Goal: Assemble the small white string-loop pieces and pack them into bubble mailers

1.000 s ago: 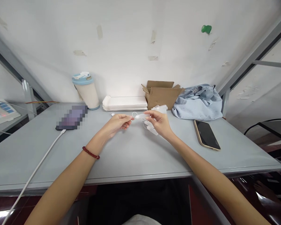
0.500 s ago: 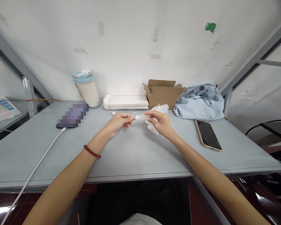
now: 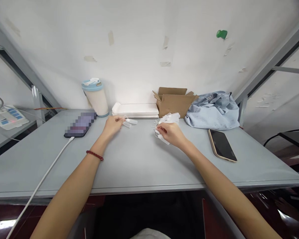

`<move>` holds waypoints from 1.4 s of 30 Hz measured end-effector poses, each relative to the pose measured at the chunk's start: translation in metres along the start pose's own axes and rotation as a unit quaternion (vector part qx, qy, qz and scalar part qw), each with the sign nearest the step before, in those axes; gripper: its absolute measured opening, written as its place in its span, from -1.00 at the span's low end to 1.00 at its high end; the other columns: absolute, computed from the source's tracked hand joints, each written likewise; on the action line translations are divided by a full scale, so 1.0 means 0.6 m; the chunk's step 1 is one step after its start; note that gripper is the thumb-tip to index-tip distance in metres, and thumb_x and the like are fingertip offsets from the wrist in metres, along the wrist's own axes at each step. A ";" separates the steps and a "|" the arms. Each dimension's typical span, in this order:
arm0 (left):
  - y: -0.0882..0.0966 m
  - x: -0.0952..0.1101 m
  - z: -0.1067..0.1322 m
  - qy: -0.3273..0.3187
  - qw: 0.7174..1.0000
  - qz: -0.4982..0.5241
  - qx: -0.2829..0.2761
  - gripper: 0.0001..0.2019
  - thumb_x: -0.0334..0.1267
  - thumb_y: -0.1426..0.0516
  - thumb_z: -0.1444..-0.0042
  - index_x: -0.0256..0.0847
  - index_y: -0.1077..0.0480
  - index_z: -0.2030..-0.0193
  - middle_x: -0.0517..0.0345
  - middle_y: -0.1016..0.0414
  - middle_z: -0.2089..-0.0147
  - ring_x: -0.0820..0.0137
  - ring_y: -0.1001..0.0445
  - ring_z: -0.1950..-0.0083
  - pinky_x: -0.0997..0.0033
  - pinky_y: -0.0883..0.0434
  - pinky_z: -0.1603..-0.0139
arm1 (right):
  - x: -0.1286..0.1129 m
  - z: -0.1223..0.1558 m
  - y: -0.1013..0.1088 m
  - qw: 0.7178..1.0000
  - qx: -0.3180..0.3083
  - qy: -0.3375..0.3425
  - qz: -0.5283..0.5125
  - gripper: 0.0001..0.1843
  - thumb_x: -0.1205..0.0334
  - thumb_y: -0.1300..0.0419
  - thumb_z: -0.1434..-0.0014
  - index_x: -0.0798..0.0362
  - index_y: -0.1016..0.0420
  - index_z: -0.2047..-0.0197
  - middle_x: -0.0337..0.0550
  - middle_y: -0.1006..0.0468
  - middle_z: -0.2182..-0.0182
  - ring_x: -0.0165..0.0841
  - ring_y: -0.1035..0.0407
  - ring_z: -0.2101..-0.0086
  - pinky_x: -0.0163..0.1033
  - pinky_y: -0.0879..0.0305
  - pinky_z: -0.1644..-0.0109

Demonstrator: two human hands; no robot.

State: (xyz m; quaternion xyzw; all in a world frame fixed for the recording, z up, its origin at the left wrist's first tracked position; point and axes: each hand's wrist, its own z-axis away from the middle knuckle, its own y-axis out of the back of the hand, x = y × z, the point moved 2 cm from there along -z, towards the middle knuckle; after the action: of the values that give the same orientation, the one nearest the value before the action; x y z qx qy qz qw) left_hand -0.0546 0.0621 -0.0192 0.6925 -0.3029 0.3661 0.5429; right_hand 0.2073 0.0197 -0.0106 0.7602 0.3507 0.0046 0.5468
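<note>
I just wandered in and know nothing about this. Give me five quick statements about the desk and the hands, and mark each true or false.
1. The cardboard box stands between the white stack and the blue cloth. True.
2. The box is shut at the top. False: it stands open.
3. Neither the left hand nor the right hand wears a glove. True.
4. The right hand is inside the box. False: it is at a pile of small white pieces in front of the box.
5. The tumbler has a blue lid. True.
</note>
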 end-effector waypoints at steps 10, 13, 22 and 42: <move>-0.016 -0.031 -0.025 -0.060 0.990 -0.121 0.048 -0.73 -0.18 -0.03 -0.08 -0.26 -0.52 0.32 0.19 -0.32 0.60 0.37 -0.26 0.47 0.43 -0.12 0.41 | 0.002 0.000 0.008 0.986 -0.102 -0.079 0.102 -0.78 0.24 -0.16 -0.16 0.08 -0.46 0.50 -0.08 -0.53 0.52 -0.33 -0.35 0.46 -0.28 0.05 0.46; -0.017 -0.033 -0.025 -0.062 0.988 -0.135 0.049 -0.72 -0.17 -0.02 -0.11 -0.27 -0.51 0.28 0.18 -0.32 0.59 0.35 -0.28 0.46 0.42 -0.14 0.39 | 0.004 0.001 0.013 0.986 -0.107 -0.079 0.103 -0.74 0.18 -0.17 -0.15 0.07 -0.46 0.53 -0.12 -0.48 0.59 -0.35 -0.32 0.50 -0.28 0.04 0.46; -0.017 -0.014 -0.012 -0.047 0.989 -0.127 0.061 -0.69 -0.19 -0.01 -0.12 -0.33 -0.46 0.15 0.14 -0.33 0.56 0.28 -0.33 0.40 0.38 -0.20 0.31 | -0.007 0.008 0.011 0.973 -0.179 -0.064 0.130 -0.79 0.08 -0.30 -0.02 0.06 -0.53 0.47 -0.12 -0.47 0.56 -0.33 -0.31 0.48 -0.29 0.02 0.47; -0.075 0.044 0.069 0.003 0.949 0.085 -0.303 -0.68 -0.02 -0.16 0.01 -0.29 -0.44 0.36 0.15 -0.41 0.43 0.52 -0.29 0.52 0.46 -0.25 0.50 | -0.022 0.008 0.008 0.988 -0.146 -0.023 0.050 -0.82 0.22 -0.16 -0.12 0.17 -0.47 0.37 -0.15 -0.44 0.49 -0.44 -0.20 0.49 -0.32 0.04 0.42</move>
State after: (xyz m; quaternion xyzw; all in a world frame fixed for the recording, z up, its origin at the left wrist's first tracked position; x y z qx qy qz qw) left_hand 0.0041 0.0314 -0.0272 0.4660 -0.4560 0.3036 0.6948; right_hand 0.2015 0.0080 -0.0037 0.6887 0.2949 0.0659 0.6591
